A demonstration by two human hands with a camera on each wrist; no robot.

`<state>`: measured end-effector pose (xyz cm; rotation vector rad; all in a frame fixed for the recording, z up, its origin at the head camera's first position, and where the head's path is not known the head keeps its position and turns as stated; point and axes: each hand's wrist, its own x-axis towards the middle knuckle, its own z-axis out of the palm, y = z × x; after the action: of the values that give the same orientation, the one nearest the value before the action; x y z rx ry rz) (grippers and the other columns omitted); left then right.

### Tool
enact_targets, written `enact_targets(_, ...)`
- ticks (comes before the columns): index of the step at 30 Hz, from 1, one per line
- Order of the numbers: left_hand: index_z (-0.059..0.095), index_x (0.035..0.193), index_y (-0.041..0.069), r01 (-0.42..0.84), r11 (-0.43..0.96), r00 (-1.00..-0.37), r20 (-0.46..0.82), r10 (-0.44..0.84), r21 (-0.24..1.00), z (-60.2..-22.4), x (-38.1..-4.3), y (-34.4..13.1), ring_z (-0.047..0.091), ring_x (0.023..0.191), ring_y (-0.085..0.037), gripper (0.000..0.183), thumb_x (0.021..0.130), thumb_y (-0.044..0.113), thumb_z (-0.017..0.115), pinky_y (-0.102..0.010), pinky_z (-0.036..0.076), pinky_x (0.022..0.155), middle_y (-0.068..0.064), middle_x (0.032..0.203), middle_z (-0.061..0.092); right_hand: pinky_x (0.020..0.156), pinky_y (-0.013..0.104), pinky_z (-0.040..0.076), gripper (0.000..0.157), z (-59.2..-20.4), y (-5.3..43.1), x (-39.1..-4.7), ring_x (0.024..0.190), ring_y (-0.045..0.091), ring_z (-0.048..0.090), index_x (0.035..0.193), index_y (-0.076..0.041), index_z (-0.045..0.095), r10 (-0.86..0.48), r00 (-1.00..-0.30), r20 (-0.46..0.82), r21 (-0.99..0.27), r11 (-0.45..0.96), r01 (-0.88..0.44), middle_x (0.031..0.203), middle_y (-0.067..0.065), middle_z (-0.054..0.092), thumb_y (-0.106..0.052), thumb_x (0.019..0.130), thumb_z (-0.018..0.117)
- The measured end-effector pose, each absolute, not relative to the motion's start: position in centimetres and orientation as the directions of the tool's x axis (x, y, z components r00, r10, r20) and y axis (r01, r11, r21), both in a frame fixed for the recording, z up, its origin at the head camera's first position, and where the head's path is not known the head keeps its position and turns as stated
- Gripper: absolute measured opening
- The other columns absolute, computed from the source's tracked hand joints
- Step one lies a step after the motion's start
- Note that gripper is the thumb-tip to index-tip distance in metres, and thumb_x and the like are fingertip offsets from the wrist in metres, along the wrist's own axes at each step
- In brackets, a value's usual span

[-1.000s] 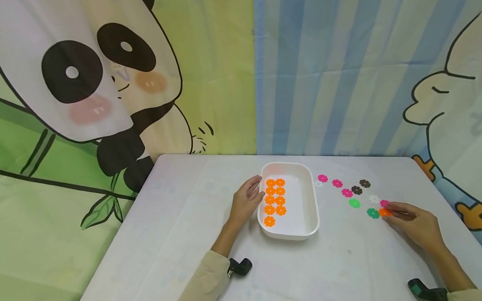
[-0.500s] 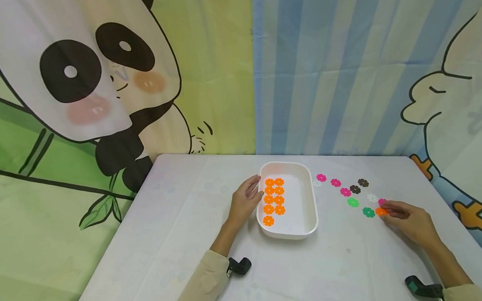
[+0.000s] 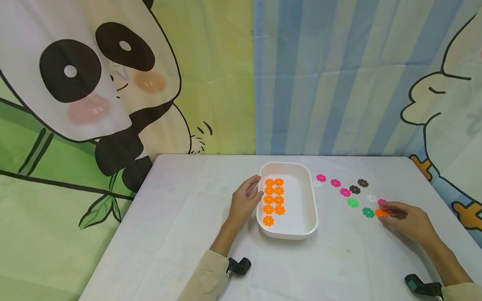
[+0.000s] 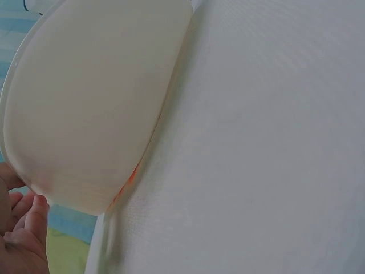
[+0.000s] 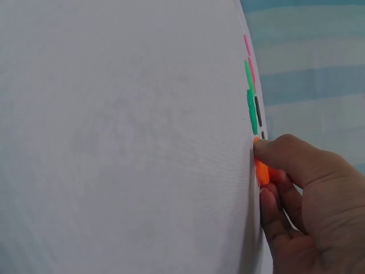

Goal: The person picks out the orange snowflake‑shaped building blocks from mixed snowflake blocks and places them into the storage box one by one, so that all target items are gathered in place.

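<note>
In the head view, my left hand [image 3: 243,202] holds the left rim of a white rectangular tray [image 3: 302,210]. The left wrist view shows fingers [image 4: 37,217] at the edge of the tray [image 4: 97,108]. Two columns of orange flower-shaped discs [image 3: 268,220] line the tray's left half. To the right, my right hand [image 3: 411,221] pinches another orange flower-shaped disc [image 3: 381,212] low over the table. Up close, the right wrist view has the thumb on one side of this orange disc [image 5: 262,173], fingers on the other. A pink disc [image 3: 382,202] is partly hidden behind the right fingertips.
Between tray and right hand lie loose discs: pink [image 3: 335,182], dark brown [image 3: 362,183], light green [image 3: 353,202], dark green [image 3: 368,212] and white [image 3: 372,198]. The white table [image 3: 179,207] ends at a printed cloth backdrop [image 3: 302,76]. Each wrist carries a black camera [image 3: 240,266].
The head view has shifted slightly. Both hands stay almost in place, the left on the tray rim and the right at the orange disc.
</note>
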<state>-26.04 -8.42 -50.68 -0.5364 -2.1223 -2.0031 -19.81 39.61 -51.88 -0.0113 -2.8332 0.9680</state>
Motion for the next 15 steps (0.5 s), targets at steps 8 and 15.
enact_targets(8,0.049,0.139,0.0,0.359,0.029,-0.926,0.352,0.134,0.933,-50.68,-25.98,-8.45,0.051,0.129,-0.021,0.052,0.09,-0.002,0.067,-0.026,0.046,0.101,-0.01,0.14,0.053,0.065,0.001,0.045,0.048,-51.91,39.12,-19.45,0.084,0.015,0.066,0.119,0.0,0.068,0.055,-0.974,0.218,-0.558,0.826,-0.078,0.113,0.019,0.066,-0.022,0.079,0.083)
enact_targets(15,0.049,0.139,0.001,0.346,0.006,-0.929,0.342,0.142,0.938,-50.79,-26.09,-8.49,0.05,0.13,-0.021,0.053,0.09,-0.002,0.067,-0.028,0.045,0.101,-0.011,0.14,0.053,0.081,0.06,0.053,0.052,-51.58,38.91,-19.35,0.101,0.044,0.061,0.119,0.002,0.068,0.063,-0.987,0.149,-0.528,0.849,-0.025,0.117,0.026,0.065,-0.029,0.079,0.082)
